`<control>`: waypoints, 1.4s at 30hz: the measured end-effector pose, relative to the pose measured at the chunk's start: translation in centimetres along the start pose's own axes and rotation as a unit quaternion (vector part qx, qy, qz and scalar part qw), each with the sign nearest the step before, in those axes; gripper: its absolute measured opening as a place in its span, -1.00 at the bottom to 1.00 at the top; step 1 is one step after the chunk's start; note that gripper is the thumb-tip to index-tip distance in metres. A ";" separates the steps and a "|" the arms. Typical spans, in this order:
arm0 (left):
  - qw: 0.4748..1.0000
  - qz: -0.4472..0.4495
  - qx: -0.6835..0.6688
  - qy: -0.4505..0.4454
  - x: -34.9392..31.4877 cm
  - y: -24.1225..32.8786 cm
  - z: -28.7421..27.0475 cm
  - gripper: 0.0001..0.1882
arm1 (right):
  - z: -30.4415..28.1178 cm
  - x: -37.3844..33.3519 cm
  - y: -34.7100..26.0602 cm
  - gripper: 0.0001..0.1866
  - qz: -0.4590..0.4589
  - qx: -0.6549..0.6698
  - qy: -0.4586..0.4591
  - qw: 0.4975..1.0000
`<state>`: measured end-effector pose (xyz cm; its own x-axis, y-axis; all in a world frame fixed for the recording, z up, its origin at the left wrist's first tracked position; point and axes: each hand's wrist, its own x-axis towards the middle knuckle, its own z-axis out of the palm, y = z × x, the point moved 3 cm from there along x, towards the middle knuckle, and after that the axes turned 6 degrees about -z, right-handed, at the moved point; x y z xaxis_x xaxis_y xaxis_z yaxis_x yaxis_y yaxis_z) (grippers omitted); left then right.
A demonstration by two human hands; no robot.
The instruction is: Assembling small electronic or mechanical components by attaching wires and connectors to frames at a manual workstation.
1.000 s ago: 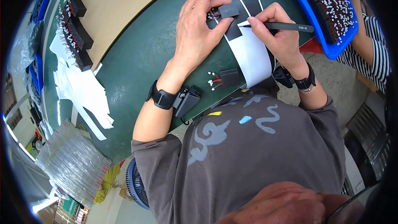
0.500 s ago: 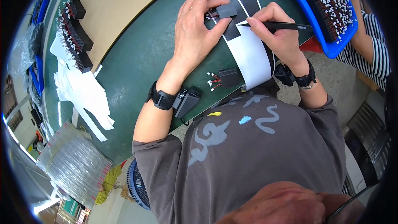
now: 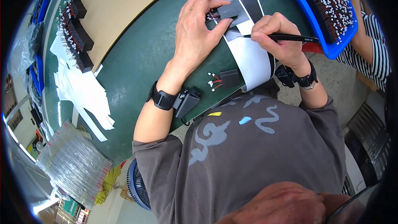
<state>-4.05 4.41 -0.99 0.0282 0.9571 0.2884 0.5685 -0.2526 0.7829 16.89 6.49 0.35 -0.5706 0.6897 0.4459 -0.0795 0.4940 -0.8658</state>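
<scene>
My left hand (image 3: 193, 27) grips a small black block (image 3: 228, 10) with thin wires and white connectors between thumb and fingers, over a sheet of dark stickers on white backing (image 3: 252, 63). In my right hand (image 3: 282, 39) is a pair of black tweezers (image 3: 296, 37), pinched near its pointed end. The tip meets a dark sticker piece (image 3: 233, 33), which is partly lifted and tilted just below the block. A second black block (image 3: 229, 78) with red wires and white connectors lies by the table's near edge.
At right stands a blue tray (image 3: 309, 14) full of wired black blocks, beside a person in a striped sleeve (image 3: 375, 52). More wired blocks (image 3: 78, 35) and white paper strips (image 3: 83, 95) lie at left. A beige board (image 3: 120, 4) covers the far table.
My right hand and the tweezers have moved slightly right and nearer to me. The dark sticker piece has come up from its backing, baring white there. My left hand stays on the block.
</scene>
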 end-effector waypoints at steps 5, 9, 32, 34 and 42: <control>1.000 0.000 0.006 0.000 0.0 0.1 -0.1 -0.26 | -0.3 0.4 0.5 -0.88 0.090 -0.098 0.022 0.991; 1.000 0.004 0.005 0.001 0.0 0.1 0.0 -0.25 | -0.2 0.4 0.6 -0.89 0.127 -0.125 -0.006 0.984; 1.000 -0.010 0.011 -0.012 0.0 0.7 0.1 -0.13 | -0.6 1.0 1.9 -0.83 0.167 0.084 0.216 0.958; 1.000 -0.008 0.003 -0.009 0.0 0.6 0.2 -0.13 | -0.7 0.9 2.2 -0.83 0.187 0.088 0.213 0.955; 1.000 -0.019 0.010 -0.020 -0.1 0.6 0.1 -0.13 | -1.1 1.2 2.5 -0.84 0.190 0.073 0.167 0.965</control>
<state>-3.60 4.21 -0.64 0.0393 0.9709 0.2361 0.5865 -0.2137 0.7812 16.92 9.18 -1.02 -0.2889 0.9501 0.1176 -0.0456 0.1091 -0.9930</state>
